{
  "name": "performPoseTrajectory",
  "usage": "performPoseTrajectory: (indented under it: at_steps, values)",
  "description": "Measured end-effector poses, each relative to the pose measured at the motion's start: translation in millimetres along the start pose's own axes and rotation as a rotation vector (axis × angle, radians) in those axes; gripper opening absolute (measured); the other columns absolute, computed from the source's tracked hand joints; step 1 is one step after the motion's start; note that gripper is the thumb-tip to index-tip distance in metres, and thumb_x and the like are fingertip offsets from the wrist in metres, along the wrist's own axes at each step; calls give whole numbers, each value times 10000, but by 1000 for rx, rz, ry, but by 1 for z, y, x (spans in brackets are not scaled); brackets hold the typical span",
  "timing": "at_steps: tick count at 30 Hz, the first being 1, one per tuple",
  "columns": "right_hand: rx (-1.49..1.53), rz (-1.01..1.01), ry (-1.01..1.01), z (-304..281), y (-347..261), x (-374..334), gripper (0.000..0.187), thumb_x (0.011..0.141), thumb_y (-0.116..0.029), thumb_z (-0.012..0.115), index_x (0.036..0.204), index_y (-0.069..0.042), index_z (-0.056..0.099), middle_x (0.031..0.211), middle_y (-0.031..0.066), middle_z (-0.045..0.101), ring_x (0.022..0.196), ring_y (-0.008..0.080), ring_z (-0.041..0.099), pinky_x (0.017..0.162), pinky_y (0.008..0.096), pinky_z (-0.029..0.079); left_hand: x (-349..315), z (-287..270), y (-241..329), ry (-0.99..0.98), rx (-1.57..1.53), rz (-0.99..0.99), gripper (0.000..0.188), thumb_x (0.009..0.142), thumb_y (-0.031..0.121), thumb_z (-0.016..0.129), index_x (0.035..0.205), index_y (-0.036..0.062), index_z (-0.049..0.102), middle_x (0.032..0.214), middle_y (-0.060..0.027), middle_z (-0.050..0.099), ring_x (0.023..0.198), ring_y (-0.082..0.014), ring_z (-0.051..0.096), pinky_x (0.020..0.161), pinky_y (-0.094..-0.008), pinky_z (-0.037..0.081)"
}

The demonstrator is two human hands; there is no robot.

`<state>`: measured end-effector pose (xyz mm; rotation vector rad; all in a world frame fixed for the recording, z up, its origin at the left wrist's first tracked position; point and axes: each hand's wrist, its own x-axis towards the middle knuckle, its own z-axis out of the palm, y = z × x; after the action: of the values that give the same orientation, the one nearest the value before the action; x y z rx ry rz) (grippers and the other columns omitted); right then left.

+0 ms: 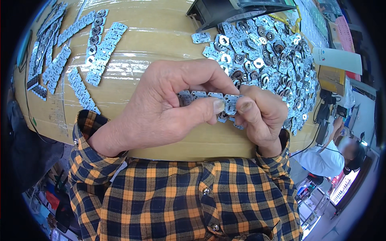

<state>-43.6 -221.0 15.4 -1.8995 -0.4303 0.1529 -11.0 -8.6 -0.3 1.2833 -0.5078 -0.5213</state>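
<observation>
A strip of small light-blue circuit boards (200, 95) runs between my two hands over the front of the table. My left hand (173, 100) is closed round most of the strip, thumb along its near side and fingers behind. At the strip's right end, my right hand (261, 112) pinches the last board between thumb and fingers. The inner fingertips of both hands are partly hidden. Just beyond my right hand spreads a big heap of single circuit boards (261, 52), several with round dark or silvery parts on them.
Strips of joined boards (106, 52) lie at the far left of the tape-covered cardboard tabletop (161, 44). A black bin (237, 12) stands tipped behind the heap. A white sheet (337, 59) and a cardboard box (333, 78) are at the right. Another person (325, 158) sits farther right.
</observation>
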Motion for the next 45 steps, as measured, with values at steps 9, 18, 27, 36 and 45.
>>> performPoseTrajectory:
  at_steps: [9, 18, 27, 36, 45]
  values:
    - [13, 2, 27, 4, -1, 0, 269, 922, -106, 608, 677, 2, 582, 550, 46, 525, 437, 123, 489, 418, 269, 349, 0, -1, 0, 1, 3, -46, 152, 885, 51, 608, 1020, -7, 649, 911, -76, 673, 698, -82, 649, 498, -170, 435]
    - [-177, -21, 15, 2, 2, 1, 240, 885, -142, 664, 710, 1, 583, 544, 52, 504, 446, 146, 506, 423, 287, 369, -1, -3, -2, 33, 206, -96, 106, 890, 81, 639, 939, -10, 617, 809, -28, 623, 624, -38, 566, 518, -178, 419]
    - [1083, 573, 54, 7, -7, -1, 336, 1009, -239, 473, 750, -28, 511, 564, 27, 508, 395, 51, 376, 359, 216, 283, 1, 9, 3, -6, -192, -122, 127, 904, 102, 642, 937, -14, 603, 808, -23, 607, 618, -45, 544, 516, -184, 411]
    - [443, 335, 185, 13, -2, -5, 320, 1013, -245, 463, 772, -34, 462, 509, 6, 425, 382, 61, 357, 365, 220, 307, 5, 8, -13, 176, 586, 519, 287, 762, -87, 663, 1041, -46, 609, 830, -141, 637, 697, -210, 639, 557, -265, 475]
    - [310, 243, 168, 18, -3, -10, 335, 991, -278, 516, 836, 18, 538, 579, 25, 525, 438, 44, 405, 402, 204, 298, 2, 11, -13, 277, 683, 588, 337, 706, -144, 676, 1022, -48, 608, 849, -169, 647, 727, -268, 650, 620, -304, 516]
